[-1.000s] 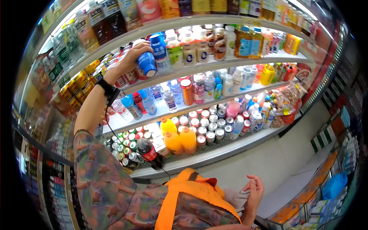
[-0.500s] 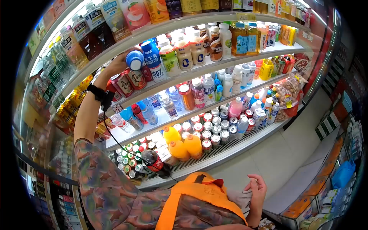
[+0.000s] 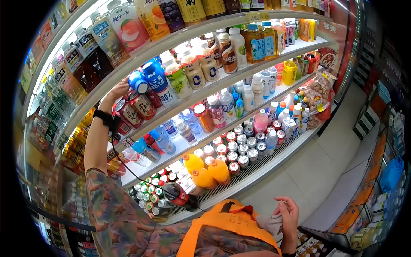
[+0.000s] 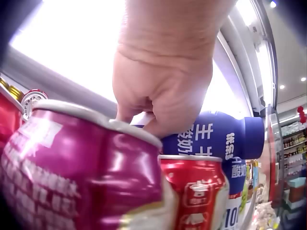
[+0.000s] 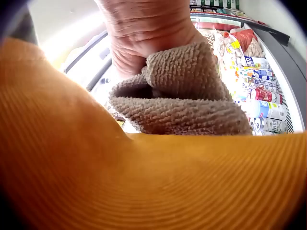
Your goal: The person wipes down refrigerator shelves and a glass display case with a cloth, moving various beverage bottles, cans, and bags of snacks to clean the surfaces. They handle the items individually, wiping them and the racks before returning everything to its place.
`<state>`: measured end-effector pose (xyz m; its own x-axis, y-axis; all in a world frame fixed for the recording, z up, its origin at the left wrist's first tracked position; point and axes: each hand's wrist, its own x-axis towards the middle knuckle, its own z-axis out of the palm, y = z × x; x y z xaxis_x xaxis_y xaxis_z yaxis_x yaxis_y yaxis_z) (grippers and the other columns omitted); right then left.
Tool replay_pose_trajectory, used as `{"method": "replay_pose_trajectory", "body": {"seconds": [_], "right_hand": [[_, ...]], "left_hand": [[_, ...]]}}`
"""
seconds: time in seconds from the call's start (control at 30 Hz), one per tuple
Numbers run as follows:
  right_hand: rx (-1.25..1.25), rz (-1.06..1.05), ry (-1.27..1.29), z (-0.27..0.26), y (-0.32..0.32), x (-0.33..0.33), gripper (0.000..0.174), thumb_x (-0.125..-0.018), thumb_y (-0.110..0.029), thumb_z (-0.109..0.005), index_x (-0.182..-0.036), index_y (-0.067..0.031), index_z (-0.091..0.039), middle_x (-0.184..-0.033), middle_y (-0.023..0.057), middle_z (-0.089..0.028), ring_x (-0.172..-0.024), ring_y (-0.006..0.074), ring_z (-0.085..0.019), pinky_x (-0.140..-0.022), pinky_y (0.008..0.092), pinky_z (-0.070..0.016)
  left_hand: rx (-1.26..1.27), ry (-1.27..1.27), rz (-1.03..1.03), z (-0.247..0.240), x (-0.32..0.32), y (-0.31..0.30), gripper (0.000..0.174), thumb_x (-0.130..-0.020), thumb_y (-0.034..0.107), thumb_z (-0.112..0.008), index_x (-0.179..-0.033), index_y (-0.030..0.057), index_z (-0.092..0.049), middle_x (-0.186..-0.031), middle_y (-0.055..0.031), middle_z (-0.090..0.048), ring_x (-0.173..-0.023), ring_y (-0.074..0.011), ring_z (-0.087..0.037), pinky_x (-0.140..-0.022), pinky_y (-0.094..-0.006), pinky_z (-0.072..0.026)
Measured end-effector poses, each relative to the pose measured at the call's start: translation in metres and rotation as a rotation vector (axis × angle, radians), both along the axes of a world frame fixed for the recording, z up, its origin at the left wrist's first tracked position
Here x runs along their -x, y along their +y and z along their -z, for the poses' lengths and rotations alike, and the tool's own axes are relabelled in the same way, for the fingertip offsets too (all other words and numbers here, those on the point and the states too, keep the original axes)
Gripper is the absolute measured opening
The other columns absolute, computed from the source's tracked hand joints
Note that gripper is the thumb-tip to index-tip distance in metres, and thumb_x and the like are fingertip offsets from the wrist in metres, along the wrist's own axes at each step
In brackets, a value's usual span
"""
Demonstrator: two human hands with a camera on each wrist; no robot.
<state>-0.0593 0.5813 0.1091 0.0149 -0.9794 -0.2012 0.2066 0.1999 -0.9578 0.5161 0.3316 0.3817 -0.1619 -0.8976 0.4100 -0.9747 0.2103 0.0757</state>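
Note:
My left hand [image 3: 116, 91] reaches into the lit drinks cooler and grips a blue yogurt-drink bottle [image 3: 138, 82]. The bottle lies tipped over, cap toward the shelf front, just above the red cans [image 3: 142, 105]. In the left wrist view its blue label [image 4: 204, 136] shows beneath the fingers, behind a purple can [image 4: 86, 167]. A matching blue bottle [image 3: 159, 83] stands upright right beside it. Low at the body, my right hand [image 3: 289, 214] holds a crumpled grey cloth [image 3: 270, 223]; the right wrist view shows the cloth's [image 5: 187, 112] folds against the orange apron [image 5: 158, 182].
Yogurt-drink bottles [image 3: 191, 66] line the same shelf to the right. The shelf above [image 3: 167, 37] overhangs the left hand. Below stand water bottles, orange juice bottles [image 3: 219, 171] and a cola bottle [image 3: 177, 195] near the front edge. A thin cable [image 3: 128, 167] trails from the left wrist.
The held blue bottle has moved left and back into the shelf, away from in front of the upright one, and its cap has swung toward the camera. The right hand stays put with the cloth.

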Motion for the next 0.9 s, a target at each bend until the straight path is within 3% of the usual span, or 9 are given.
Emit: {"method": "replay_pose_trajectory", "body": {"seconds": [0.3,0.37,0.4,0.5,0.67,0.73,0.83,0.9], "right_hand": [[0.001,-0.018,0.015,0.001,-0.012,-0.017,0.025,-0.094,-0.020,-0.059,-0.107,0.0009,-0.062,-0.064,0.0026,-0.058,-0.059,0.0073,-0.054,-0.057,0.0190,-0.0394],[-0.005,-0.027,-0.001,-0.005,-0.016,-0.021,0.025,-0.094,-0.020,-0.059,-0.106,0.0012,-0.063,-0.064,0.0024,-0.058,-0.060,0.0073,-0.054,-0.057,0.0190,-0.0393],[-0.008,-0.052,0.000,-0.007,-0.019,-0.021,0.024,-0.093,-0.019,-0.059,-0.106,0.0010,-0.063,-0.064,0.0025,-0.059,-0.060,0.0072,-0.055,-0.057,0.0189,-0.0392],[-0.038,-0.104,-0.001,-0.004,-0.031,-0.017,0.023,-0.093,-0.018,-0.058,-0.106,0.0007,-0.063,-0.065,0.0028,-0.059,-0.060,0.0072,-0.055,-0.057,0.0187,-0.0392],[-0.016,-0.229,-0.056,0.006,-0.064,0.003,0.025,-0.093,-0.018,-0.062,-0.108,0.0015,-0.062,-0.067,0.0005,-0.060,-0.061,0.0054,-0.056,-0.058,0.0182,-0.0408],[-0.002,-0.288,-0.049,0.005,-0.081,0.019,0.025,-0.093,-0.018,-0.062,-0.109,0.0020,-0.062,-0.067,0.0008,-0.060,-0.061,0.0053,-0.056,-0.059,0.0184,-0.0408],[0.016,-0.308,0.000,0.004,-0.102,0.057,0.022,-0.093,-0.015,-0.061,-0.107,0.0018,-0.062,-0.068,0.0004,-0.061,-0.061,0.0043,-0.055,-0.058,0.0181,-0.0403],[0.022,-0.296,0.046,-0.001,-0.115,0.090,0.022,-0.093,-0.016,-0.059,-0.107,0.0008,-0.062,-0.065,0.0013,-0.058,-0.059,0.0065,-0.054,-0.057,0.0190,-0.0400]], "left_hand": [[-0.040,-0.336,-0.392,0.004,-0.038,-0.025,0.042,-0.092,0.027,-0.059,-0.125,0.0011,-0.054,-0.131,-0.0172,-0.056,-0.122,-0.0325,-0.051,-0.103,-0.0377,-0.0403],[0.001,-0.351,-0.397,0.004,-0.040,-0.023,0.043,-0.093,0.029,-0.058,-0.125,0.0003,-0.054,-0.131,-0.0181,-0.055,-0.123,-0.0332,-0.051,-0.103,-0.0378,-0.0403],[0.094,-0.303,-0.364,0.007,-0.031,-0.009,0.053,-0.095,0.040,-0.050,-0.124,-0.0048,-0.053,-0.130,-0.0250,-0.053,-0.120,-0.0387,-0.051,-0.100,-0.0395,-0.0410],[-0.164,-0.241,-0.496,-0.020,0.012,0.025,0.056,-0.096,0.043,-0.049,-0.124,-0.0047,-0.054,-0.127,-0.0252,-0.055,-0.117,-0.0373,-0.054,-0.097,-0.0394,-0.0423],[0.054,-0.081,-0.205,0.014,-0.026,0.048,0.053,-0.100,0.038,-0.046,-0.133,-0.0039,-0.048,-0.134,-0.0236,-0.051,-0.124,-0.0345,-0.049,-0.104,-0.0380,-0.0366],[0.039,-0.051,-0.173,0.010,0.023,0.071,0.055,-0.099,0.036,-0.047,-0.132,-0.0070,-0.047,-0.133,-0.0267,-0.051,-0.122,-0.0372,-0.050,-0.104,-0.0394,-0.0368],[0.234,-0.140,-0.256,0.017,0.117,0.094,0.031,-0.095,0.019,-0.056,-0.118,-0.0020,-0.058,-0.116,-0.0210,-0.062,-0.110,-0.0342,-0.058,-0.096,-0.0394,-0.0428],[0.264,0.011,-0.128,0.032,0.185,0.082,0.023,-0.094,0.012,-0.058,-0.112,0.0002,-0.061,-0.106,-0.0164,-0.066,-0.100,-0.0281,-0.064,-0.088,-0.0346,-0.0476]]}}
